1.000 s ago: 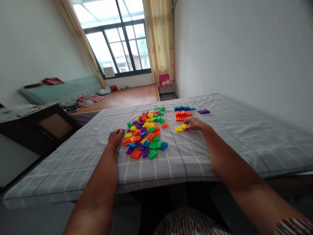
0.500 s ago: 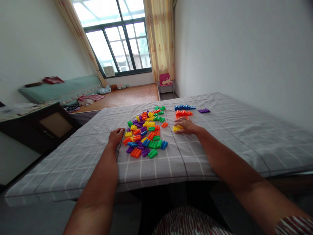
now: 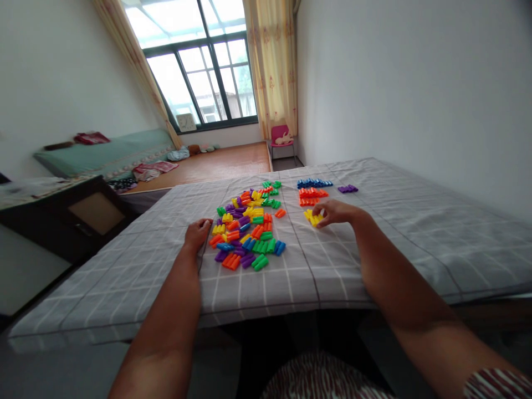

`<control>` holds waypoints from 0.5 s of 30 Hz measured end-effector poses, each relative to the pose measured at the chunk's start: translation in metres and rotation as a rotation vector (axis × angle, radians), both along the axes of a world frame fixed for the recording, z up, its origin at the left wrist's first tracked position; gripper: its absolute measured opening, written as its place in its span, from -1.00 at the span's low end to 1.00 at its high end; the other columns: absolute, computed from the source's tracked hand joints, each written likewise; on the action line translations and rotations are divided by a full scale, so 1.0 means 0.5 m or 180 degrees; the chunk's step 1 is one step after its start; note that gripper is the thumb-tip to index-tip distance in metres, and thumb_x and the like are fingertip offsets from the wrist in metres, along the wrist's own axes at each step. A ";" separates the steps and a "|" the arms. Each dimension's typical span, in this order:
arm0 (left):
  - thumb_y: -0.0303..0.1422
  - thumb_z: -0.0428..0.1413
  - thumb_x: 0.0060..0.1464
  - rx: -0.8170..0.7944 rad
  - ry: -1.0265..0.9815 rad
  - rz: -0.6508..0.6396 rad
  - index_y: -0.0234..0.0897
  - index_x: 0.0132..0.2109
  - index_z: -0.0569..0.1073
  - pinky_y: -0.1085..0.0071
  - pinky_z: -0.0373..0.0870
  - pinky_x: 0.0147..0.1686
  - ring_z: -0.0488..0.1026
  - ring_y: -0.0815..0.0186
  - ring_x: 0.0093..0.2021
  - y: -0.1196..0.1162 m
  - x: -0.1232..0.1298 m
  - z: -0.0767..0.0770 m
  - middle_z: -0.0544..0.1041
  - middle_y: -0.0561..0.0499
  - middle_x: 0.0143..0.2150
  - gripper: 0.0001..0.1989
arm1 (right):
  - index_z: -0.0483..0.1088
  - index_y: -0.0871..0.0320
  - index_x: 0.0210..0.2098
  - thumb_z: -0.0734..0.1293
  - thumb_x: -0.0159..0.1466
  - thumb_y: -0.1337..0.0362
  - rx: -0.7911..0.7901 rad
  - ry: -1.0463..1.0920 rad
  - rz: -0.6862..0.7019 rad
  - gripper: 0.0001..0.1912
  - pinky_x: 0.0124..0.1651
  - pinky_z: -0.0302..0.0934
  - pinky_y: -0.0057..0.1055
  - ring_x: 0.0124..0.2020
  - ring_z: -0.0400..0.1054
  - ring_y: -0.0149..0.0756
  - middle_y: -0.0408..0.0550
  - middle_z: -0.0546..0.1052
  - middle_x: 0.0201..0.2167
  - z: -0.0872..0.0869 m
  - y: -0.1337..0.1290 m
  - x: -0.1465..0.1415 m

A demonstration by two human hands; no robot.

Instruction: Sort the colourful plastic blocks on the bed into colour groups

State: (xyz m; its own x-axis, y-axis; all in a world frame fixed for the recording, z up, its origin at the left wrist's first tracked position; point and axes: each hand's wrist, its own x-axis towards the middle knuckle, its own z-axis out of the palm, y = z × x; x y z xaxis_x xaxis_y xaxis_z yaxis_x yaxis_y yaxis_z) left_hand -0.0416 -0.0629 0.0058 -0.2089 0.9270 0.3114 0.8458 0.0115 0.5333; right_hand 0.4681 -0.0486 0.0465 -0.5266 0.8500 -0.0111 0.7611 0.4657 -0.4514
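Small ribbed plastic pieces in several colours lie on a grey checked cloth. My right hand (image 3: 336,211) reaches over a short row of yellow plastic pieces (image 3: 310,216), its thumb and fingertips closed around the row's right end. Just beyond it are red-orange pieces (image 3: 311,193) in rows, and behind those a row of blue pieces (image 3: 315,183). To the left spreads a mixed pile of pieces (image 3: 245,224). Against that pile's left side my left hand (image 3: 197,234) rests on the cloth, fingers curled in, with no piece visible in them.
A few purple pieces (image 3: 348,189) lie right of the blue row. One orange piece (image 3: 280,213) sits between the pile and the rows. The checked cloth (image 3: 266,285) ends at the near edge. A dark cabinet (image 3: 78,221) stands left; a white wall (image 3: 415,83) runs along the right.
My right hand has shifted right along the yellow pieces, to their right end. The yellow row has moved slightly right and lies more slanted. My left hand stays in place.
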 end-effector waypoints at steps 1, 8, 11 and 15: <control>-0.19 -0.09 0.05 -0.0003 -0.0003 0.0001 -0.37 -0.11 0.58 0.48 0.34 -0.21 0.51 0.24 -0.16 0.000 0.000 0.000 0.62 -0.09 -0.18 -0.53 | 0.49 0.16 -0.23 0.49 -0.08 0.09 -0.0010 -0.0074 0.0025 -0.55 -0.26 0.22 -0.41 -0.29 0.39 -0.26 -0.06 0.54 -0.26 -0.001 -0.002 -0.005; -0.20 -0.08 0.05 -0.0023 -0.0053 0.0013 -0.35 -0.10 0.58 0.47 0.35 -0.21 0.50 0.24 -0.18 -0.002 0.003 0.003 0.62 -0.07 -0.19 -0.54 | 0.46 0.18 -0.10 0.52 -0.12 0.05 0.0033 -0.0211 -0.0210 -0.39 -0.17 0.27 -0.37 -0.20 0.41 -0.18 0.03 0.50 -0.13 0.003 -0.003 0.000; -0.20 -0.08 0.05 -0.0020 -0.0043 -0.0003 -0.35 -0.11 0.57 0.47 0.34 -0.19 0.50 0.24 -0.16 -0.002 0.002 0.003 0.62 -0.07 -0.18 -0.55 | 0.39 0.17 0.07 0.52 -0.08 0.06 0.0060 0.0000 -0.0121 -0.25 -0.07 0.28 -0.31 -0.12 0.40 -0.15 0.09 0.45 0.01 -0.003 0.003 0.008; -0.20 -0.08 0.05 -0.0035 -0.0059 0.0006 -0.33 -0.11 0.57 0.46 0.34 -0.17 0.49 0.24 -0.14 0.000 0.001 0.002 0.62 -0.07 -0.16 -0.56 | 0.32 0.09 0.18 0.39 0.14 0.06 0.0230 0.0153 -0.0101 -0.36 0.01 0.26 -0.24 -0.04 0.39 -0.14 0.07 0.41 0.11 -0.030 0.024 -0.005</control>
